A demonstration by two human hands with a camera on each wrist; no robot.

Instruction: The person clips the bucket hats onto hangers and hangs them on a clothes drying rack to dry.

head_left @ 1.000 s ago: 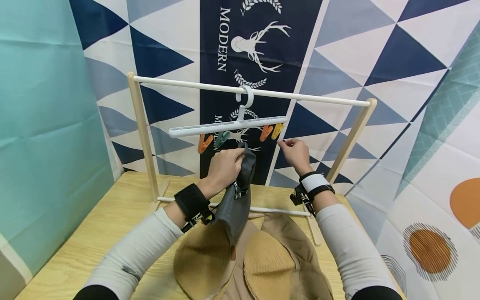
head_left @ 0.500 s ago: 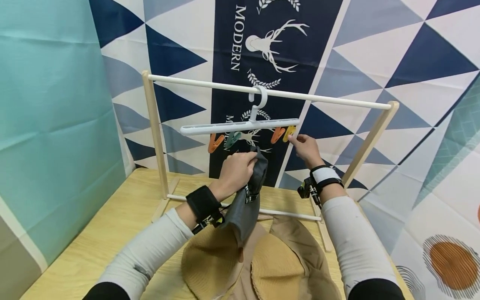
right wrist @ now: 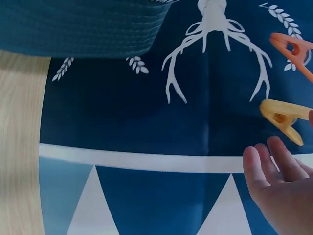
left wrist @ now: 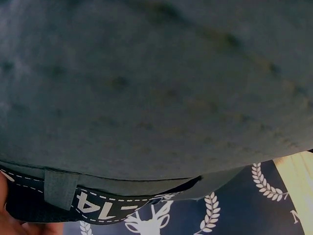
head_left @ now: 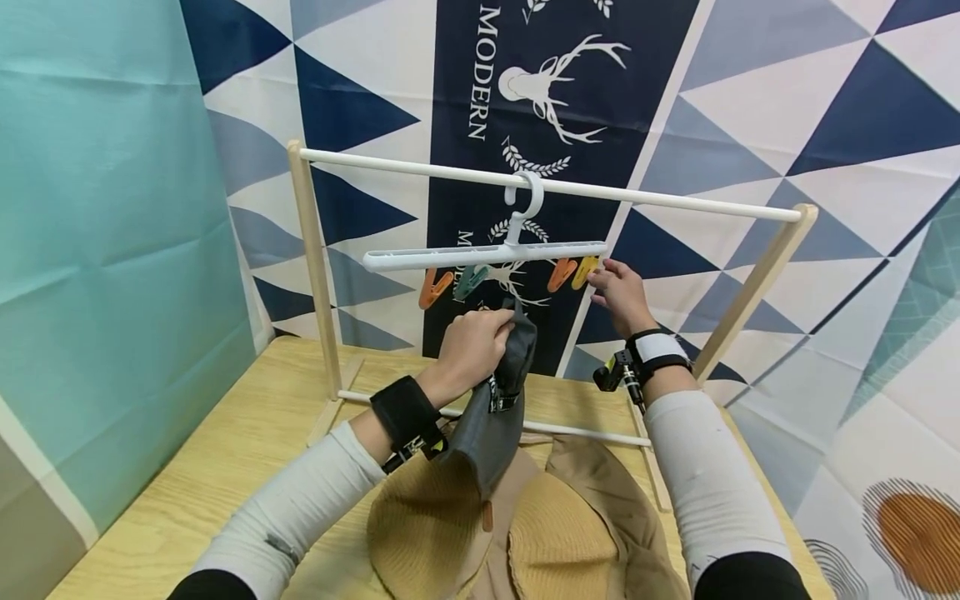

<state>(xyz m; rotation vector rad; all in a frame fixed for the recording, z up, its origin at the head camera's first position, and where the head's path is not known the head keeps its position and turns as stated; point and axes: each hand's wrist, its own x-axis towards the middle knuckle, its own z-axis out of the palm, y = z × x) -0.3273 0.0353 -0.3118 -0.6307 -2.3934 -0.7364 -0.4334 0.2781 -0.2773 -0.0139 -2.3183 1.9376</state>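
Observation:
My left hand (head_left: 472, 346) grips the top of a grey bucket hat (head_left: 491, 433), whose brim hangs down over the other hats. A black strap with white lettering (left wrist: 102, 208) crosses the hat near my left fingers. My right hand (head_left: 622, 296) is raised by the right end of a white hanger (head_left: 450, 257), its fingers loosely spread right at a yellow clip (head_left: 585, 272). In the right wrist view one fingertip at the edge overlaps the yellow clip (right wrist: 281, 117), while other fingers (right wrist: 281, 159) extend below it. An orange clip (head_left: 562, 275) hangs just left of the yellow one.
The hanger hooks over the upper rail (head_left: 420, 167) of a wooden rack. Another orange clip (head_left: 435, 289) and a green clip (head_left: 470, 282) hang on its left half. Tan ribbed hats (head_left: 562, 533) and brown fabric (head_left: 622, 500) lie on the wooden table (head_left: 247, 417).
My right hand has risen to the yellow clip, and its fingers have spread. My left hand keeps its grip on the grey hat. The head view has turned slightly right.

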